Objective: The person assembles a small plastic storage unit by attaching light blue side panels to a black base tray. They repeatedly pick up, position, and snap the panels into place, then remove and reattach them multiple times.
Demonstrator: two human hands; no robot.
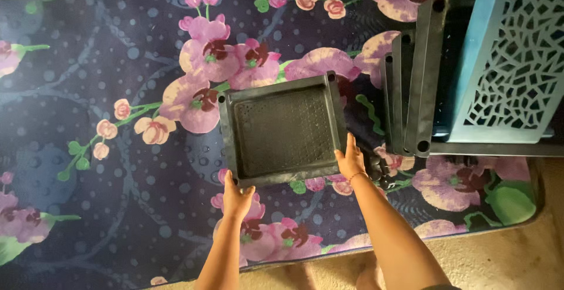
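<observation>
Head view: the left hand (237,199) at seven o'clock and the right hand (351,159) at four o'clock clamp fingers on the dark grey perforated shelf tray (283,130), centred over the floral rug (117,149). These thin edge grips could slip, tipping it toward the stacked trays (411,90) at two o'clock.

tray (282,131): dark grey, tiny bumpy dots all over its floor
rug (117,90): dark blue with light blue dots, big pink and purple flowers, green stems and leaves
basket (511,61) at 2 o'clock: light blue, crack-shaped holes in its side
stacked trays (411,90) beside it: dark grey, plain
floor (499,255) at 5 o'clock: tan
</observation>
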